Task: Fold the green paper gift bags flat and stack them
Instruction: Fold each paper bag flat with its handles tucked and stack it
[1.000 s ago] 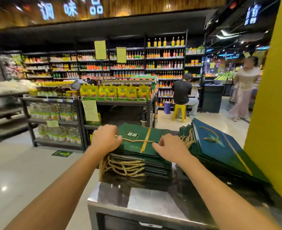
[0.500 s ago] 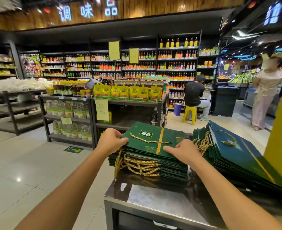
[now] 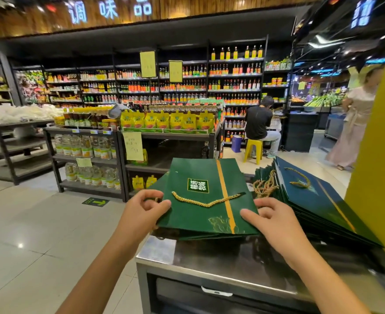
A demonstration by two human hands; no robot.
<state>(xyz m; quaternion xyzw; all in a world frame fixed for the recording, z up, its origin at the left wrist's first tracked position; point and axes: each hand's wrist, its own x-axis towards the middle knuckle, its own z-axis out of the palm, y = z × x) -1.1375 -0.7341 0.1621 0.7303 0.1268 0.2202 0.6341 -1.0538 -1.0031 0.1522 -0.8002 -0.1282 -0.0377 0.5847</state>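
Head view: a flat green gift bag [image 3: 200,200] sits at the frame's centre, tilted up with its far edge toward 12 o'clock, above the steel worktop [image 3: 209,264]. The left hand [image 3: 141,214] pinches the bag's 9 o'clock edge, thumb on top and fingers curled. The right hand [image 3: 273,218] grips the 4 o'clock corner, thumb pressed on the face. A gold rope handle [image 3: 207,200] lies across the bag. At 3 o'clock, a slanting stack of flat bags [image 3: 323,205] rests on the worktop.
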